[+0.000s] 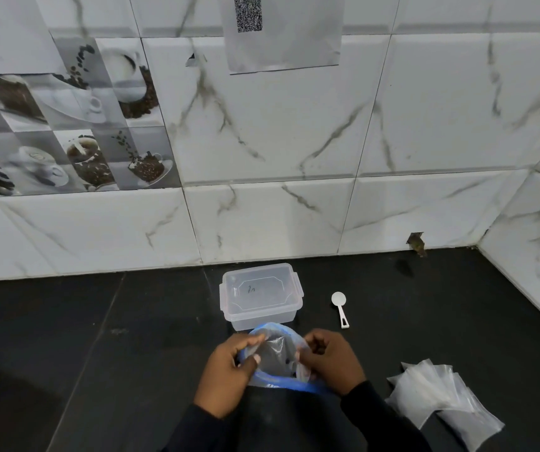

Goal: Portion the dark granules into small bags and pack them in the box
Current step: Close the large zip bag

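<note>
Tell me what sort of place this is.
Probably a home kitchen corner: a dark countertop meets white marble-look wall tiles, with decorative coffee-cup tiles on the left. A lidded plastic box and white scoop sit on the counter.

The scene is evenly and softly lit. Pale sheen is seen on the white marble-veined wall tiles [281, 132], while the black stone table [66, 337] stays dim. Straight lines are bowed at the edges; detail is slightly soft.
</note>
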### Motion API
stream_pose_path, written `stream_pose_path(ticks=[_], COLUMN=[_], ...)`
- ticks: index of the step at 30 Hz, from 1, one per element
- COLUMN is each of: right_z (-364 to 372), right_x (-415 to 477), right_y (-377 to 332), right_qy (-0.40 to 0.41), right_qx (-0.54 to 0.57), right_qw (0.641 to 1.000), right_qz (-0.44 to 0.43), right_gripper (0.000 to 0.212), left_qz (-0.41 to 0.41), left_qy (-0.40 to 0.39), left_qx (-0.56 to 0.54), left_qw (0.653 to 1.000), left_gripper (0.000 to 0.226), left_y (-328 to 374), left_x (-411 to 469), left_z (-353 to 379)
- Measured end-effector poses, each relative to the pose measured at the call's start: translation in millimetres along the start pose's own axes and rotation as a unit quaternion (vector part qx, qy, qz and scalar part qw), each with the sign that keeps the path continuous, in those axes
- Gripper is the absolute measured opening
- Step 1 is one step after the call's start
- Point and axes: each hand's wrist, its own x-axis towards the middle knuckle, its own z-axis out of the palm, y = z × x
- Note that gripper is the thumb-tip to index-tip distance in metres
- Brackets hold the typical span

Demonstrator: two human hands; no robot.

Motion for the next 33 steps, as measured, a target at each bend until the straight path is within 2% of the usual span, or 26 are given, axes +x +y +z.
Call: stream_pose_path(ticks=[2, 3, 6, 8, 11, 14, 16, 20, 23, 27, 30, 31, 33], right_z=[-8, -11, -15, -15, -23, -31, -32, -30, -28, -29, -33, -34, -32], right_x=[2, 3, 7, 12, 21, 31, 36, 43, 44, 44, 41, 40, 35], right_y=[-6, -10, -23, -26, -27, -20, -17, -15, -15, -15, -27, -33, -44], right_qy=[0.04, 0.035, -0.014, -0.042, -0.067, -0.088, -0.098, -0.104, -0.112, -0.126, -0.145, -0.122, -0.009], right_qx=[-0.099, -0.148, -0.282, -0.259, -0.128, -0.023, -0.005, 0.05, 0.079, 0.055, -0.016, -0.074, -0.199], right_qw=[0.993, 0.986, 0.952, 0.962, 0.989, 0.99, 0.986, 0.978, 0.972, 0.972, 0.98, 0.985, 0.979], right_qz=[-0.04, -0.068, -0.116, -0.081, 0.027, 0.104, 0.137, 0.176, 0.19, 0.19, 0.137, 0.093, -0.029], right_gripper=[0.019, 0.021, 0.025, 0.025, 0.02, 0.019, 0.018, 0.024, 0.024, 0.016, 0.007, 0.008, 0.02], left_qz=[0.051, 0.073, 0.072, 0.037, 0.011, 0.005, 0.0, 0.013, 0.023, 0.023, 0.003, 0.001, 0.003], left_qy=[0.045, 0.057, 0.064, 0.069, 0.028, -0.058, -0.06, 0.012, 0.038, 0.058, 0.063, 0.063, 0.059], left_qx=[0.143, 0.212, 0.282, 0.229, 0.033, -0.103, -0.122, -0.119, -0.114, -0.132, -0.171, -0.17, -0.164], left_qw=[0.987, 0.973, 0.954, 0.97, 0.999, 0.993, 0.991, 0.993, 0.993, 0.989, 0.983, 0.983, 0.985], left_gripper=[0.034, 0.027, 0.019, 0.019, 0.015, 0.041, 0.051, 0.032, 0.02, 0.008, 0.003, 0.004, 0.005], left_y=[-5, -7, -7, -4, 8, 16, 14, 8, 4, 4, 7, 8, 10], left_x=[-1, 0, -1, 1, 1, -4, -6, -8, -7, -8, -7, -7, -7], left_z=[-5, -6, -4, -7, -22, -36, -37, -32, -28, -26, -24, -23, -22])
